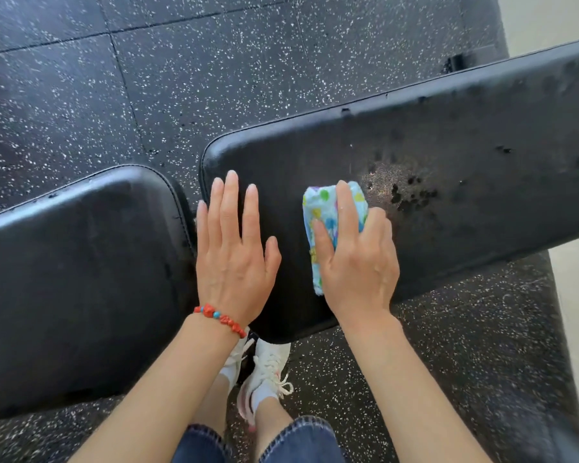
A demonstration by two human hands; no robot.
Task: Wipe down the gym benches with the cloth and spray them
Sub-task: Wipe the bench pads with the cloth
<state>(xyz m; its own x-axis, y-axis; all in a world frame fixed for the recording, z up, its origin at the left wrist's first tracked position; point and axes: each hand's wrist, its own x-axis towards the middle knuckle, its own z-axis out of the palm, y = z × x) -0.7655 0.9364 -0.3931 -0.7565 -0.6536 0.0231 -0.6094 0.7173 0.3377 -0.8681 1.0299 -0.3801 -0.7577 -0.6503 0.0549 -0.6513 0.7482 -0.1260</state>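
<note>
Head view: right hand [355, 259] curled in a firm grip over folded cloth [328, 212], pressing it onto wet-spotted counter [448, 135] to wipe droplets [411, 195] alongside. Left hand [234, 248] flat, fingers straight, holding nothing, likely bracing the pad.

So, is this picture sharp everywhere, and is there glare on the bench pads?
Head view: the hands and the cloth are sharp; the bottom right corner smears into blur; the right pad shows pale sheen along its far edge, the left pad along its top edge; wide-angle distortion bends the pad edges.
</note>
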